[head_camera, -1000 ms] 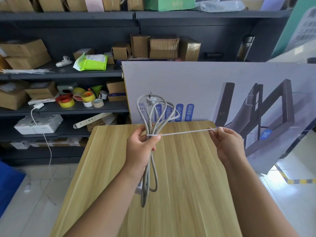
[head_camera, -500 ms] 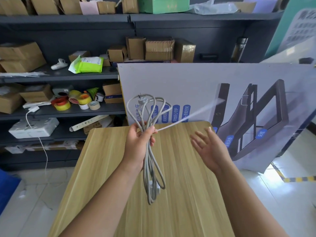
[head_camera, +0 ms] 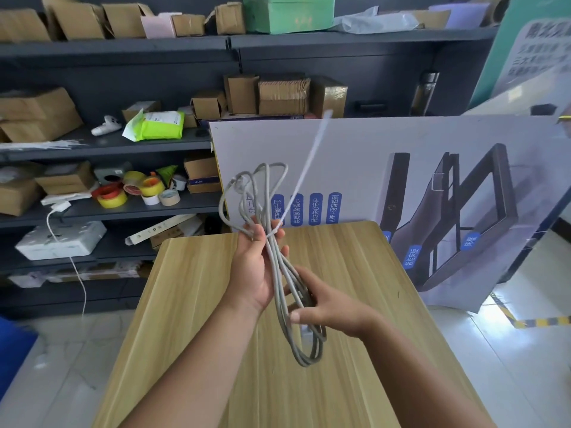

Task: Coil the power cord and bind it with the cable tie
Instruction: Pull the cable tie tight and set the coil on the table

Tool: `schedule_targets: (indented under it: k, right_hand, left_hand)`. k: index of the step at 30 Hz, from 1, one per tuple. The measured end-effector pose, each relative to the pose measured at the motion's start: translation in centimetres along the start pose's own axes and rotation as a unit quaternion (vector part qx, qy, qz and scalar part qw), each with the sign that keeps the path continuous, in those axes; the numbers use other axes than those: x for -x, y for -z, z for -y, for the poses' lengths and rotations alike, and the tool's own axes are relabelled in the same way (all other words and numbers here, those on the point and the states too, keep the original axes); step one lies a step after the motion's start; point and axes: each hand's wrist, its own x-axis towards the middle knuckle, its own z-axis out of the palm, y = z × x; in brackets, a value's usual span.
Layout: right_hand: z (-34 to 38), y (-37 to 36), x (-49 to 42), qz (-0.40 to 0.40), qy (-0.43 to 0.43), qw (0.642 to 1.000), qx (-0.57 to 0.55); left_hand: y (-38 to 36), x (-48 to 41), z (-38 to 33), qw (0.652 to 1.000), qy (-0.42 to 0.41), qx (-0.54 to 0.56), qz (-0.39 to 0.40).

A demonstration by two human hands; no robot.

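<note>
A grey power cord (head_camera: pixel 279 273) is coiled into long loops and held up above the wooden table (head_camera: pixel 191 304). My left hand (head_camera: pixel 253 270) grips the bundle near its upper third. A white cable tie (head_camera: pixel 304 168) is cinched around the cord there, and its long free tail sticks up and to the right. My right hand (head_camera: pixel 327 310) holds the lower loops of the cord. The plug sits among the top loops.
A large printed board (head_camera: pixel 401 168) leans behind the table. Dark shelves (head_camera: pixel 108 208) on the left carry cardboard boxes, tape rolls and a white power strip. Pale tiled floor surrounds the table.
My right hand let go of the cable tie's tail and came down onto the lower loops of the cord. The tail swung from pointing right to pointing up.
</note>
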Motion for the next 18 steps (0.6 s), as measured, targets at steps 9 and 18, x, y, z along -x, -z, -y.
schedule_targets:
  k: [9,18]
  right_hand:
    - [1.3,-3.7,-0.8,-0.097,-0.016,0.995,0.017]
    - [-0.8,0.5,-1.0,-0.185,-0.058,0.916,0.352]
  left_hand:
    - [1.5,-1.7,0.4,0.999,-0.038,0.031,-0.009]
    - [5.8,-2.5,-1.1,0.990,0.023,0.140,-0.017]
